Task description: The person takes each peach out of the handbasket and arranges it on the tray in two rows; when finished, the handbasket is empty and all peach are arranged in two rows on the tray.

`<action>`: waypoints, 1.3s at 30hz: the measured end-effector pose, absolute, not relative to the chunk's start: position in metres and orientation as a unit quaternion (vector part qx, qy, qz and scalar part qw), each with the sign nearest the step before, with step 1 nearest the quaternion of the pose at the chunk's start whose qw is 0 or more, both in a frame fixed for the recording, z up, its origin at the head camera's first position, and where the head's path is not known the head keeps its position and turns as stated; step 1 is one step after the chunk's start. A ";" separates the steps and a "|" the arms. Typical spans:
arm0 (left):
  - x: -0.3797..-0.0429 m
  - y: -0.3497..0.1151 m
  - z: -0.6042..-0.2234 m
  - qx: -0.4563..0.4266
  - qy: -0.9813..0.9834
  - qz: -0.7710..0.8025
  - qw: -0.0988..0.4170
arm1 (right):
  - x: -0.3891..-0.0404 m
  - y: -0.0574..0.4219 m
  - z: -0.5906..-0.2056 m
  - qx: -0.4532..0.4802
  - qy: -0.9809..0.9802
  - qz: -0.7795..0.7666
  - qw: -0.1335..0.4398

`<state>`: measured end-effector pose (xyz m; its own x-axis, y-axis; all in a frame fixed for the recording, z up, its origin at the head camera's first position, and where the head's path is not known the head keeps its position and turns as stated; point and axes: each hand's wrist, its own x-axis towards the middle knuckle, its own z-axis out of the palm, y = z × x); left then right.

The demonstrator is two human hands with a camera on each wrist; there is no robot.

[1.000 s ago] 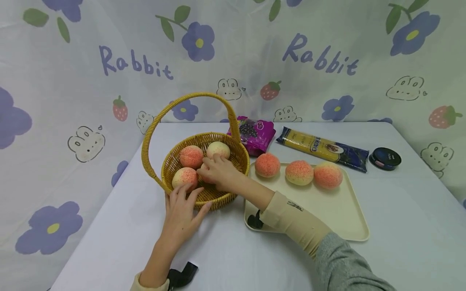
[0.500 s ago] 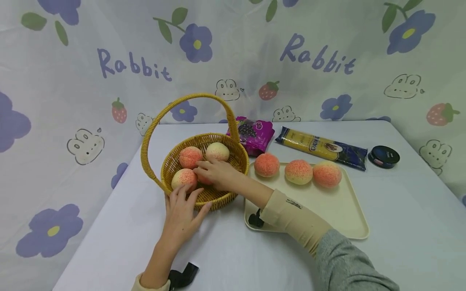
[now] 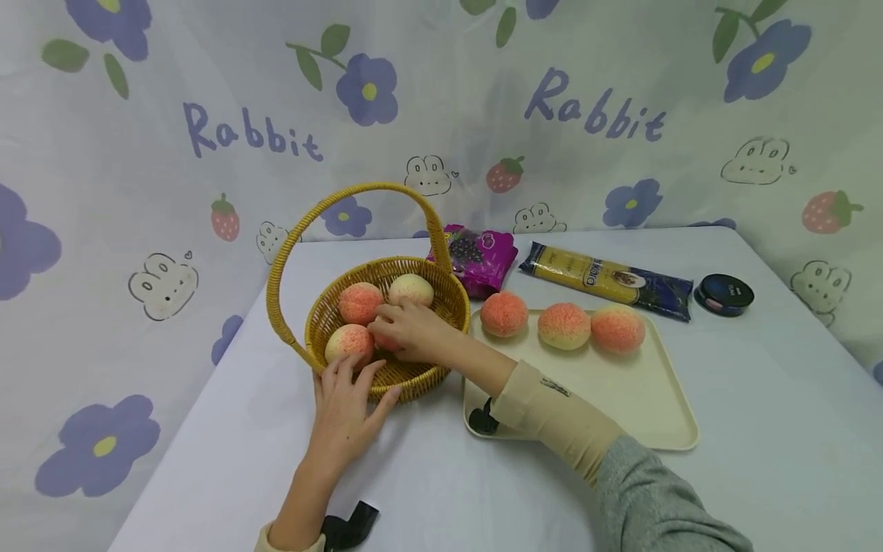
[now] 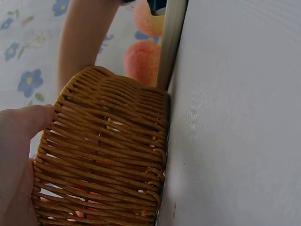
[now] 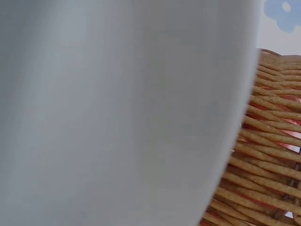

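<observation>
A wicker basket (image 3: 421,383) with a tall arched handle stands left of centre in the head view, holding several pink-and-cream peaches. Reaching inside it, my right hand (image 3: 417,331) grips a peach (image 3: 385,342), mostly hidden under the fingers. Around that hand lie a pink peach (image 3: 360,303), a paler peach (image 3: 411,290) and a peach (image 3: 349,342) near the front left. My left hand (image 3: 345,414) rests spread on the near left rim, its fingertips close to the front-left peach. The left wrist view shows the left thumb (image 4: 37,117) touching the woven rim.
Right of the basket, a cream tray (image 3: 607,414) carries three peaches (image 3: 564,326) along its far edge. Behind are a purple grape-print bag (image 3: 479,257), a long pasta packet (image 3: 607,280) and a round dark tin (image 3: 724,294). Something pale fills most of the right wrist view.
My right hand has settled slightly lower and to the left over its peach in the basket. The left hand stays on the rim. The head view shifts a little.
</observation>
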<state>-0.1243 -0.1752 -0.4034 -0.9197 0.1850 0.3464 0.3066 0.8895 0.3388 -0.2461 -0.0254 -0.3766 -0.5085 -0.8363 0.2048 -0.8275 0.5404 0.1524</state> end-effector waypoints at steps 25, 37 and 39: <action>-0.123 -0.176 -0.404 -0.131 -0.958 -0.196 0.163 | -0.224 0.010 -0.343 0.440 -0.882 0.114 0.128; -0.124 -0.176 -0.404 -0.134 -0.956 -0.201 0.166 | -0.218 0.035 -0.337 0.431 -0.876 0.159 0.150; -0.124 -0.176 -0.404 -0.133 -0.957 -0.201 0.164 | -0.218 0.038 -0.338 0.430 -0.873 0.170 0.153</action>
